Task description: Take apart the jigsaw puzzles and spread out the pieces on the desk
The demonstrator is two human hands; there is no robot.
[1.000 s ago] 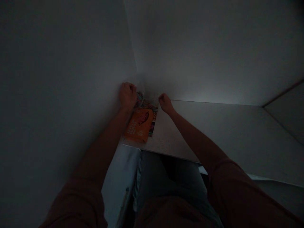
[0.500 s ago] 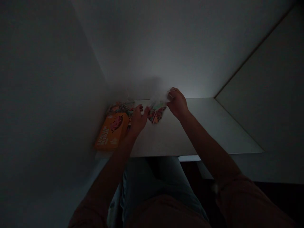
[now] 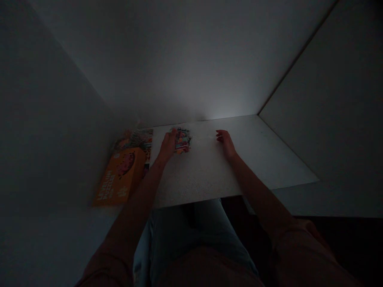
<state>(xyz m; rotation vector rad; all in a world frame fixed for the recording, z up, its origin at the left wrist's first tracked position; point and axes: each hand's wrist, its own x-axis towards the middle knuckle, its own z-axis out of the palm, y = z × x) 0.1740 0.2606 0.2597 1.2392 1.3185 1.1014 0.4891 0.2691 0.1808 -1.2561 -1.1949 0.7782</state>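
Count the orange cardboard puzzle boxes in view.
1: the orange cardboard puzzle box lies left of the person's left forearm, beside the white speckled board; dim light could hide others.

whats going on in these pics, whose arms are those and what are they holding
These come from a camera worn on a person's head, looking down, so the arms are that person's own. The left hand touches a small pile of colourful pieces on a white board; I can't tell whether it grips them. The right hand lies open on the board, holding nothing. To the left are an orange box and a colourful printed item. The picture is dim, so the finer details are hard to make out.
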